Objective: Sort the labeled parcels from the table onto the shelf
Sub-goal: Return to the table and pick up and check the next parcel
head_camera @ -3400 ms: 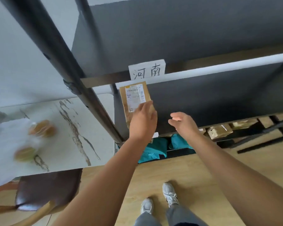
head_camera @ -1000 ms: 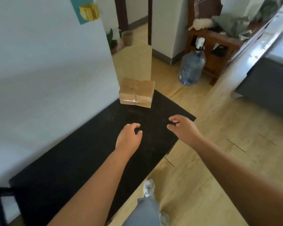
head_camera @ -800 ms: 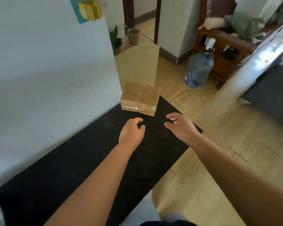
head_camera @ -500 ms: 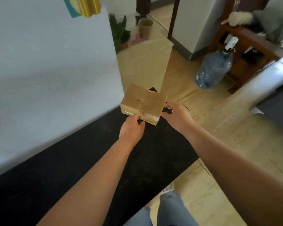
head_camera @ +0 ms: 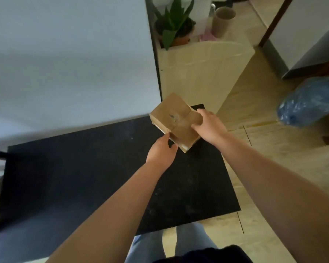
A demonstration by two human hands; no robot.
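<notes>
A home: potted plant (head_camera: 174, 25), wood floor (head_camera: 273, 158).

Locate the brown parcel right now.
Head view, centre: the brown parcel sits at the black table's far corner, between the left hand and right hand.

Parcel (head_camera: 176, 120): plain brown cardboard, glossy clear tape bands crossing top, small dark smudge near centre. Tabletop (head_camera: 84, 177): black, faint pale speckle. Wall (head_camera: 65, 54): flat pale grey-white. Floor (head_camera: 273, 158): light honey wood planks. Plant (head_camera: 174, 21): green leaves, pot possibly terracotta, blurred. Water jug (head_camera: 311, 103): translucent blue. Trousers (head_camera: 146, 247): faded blue denim.
</notes>
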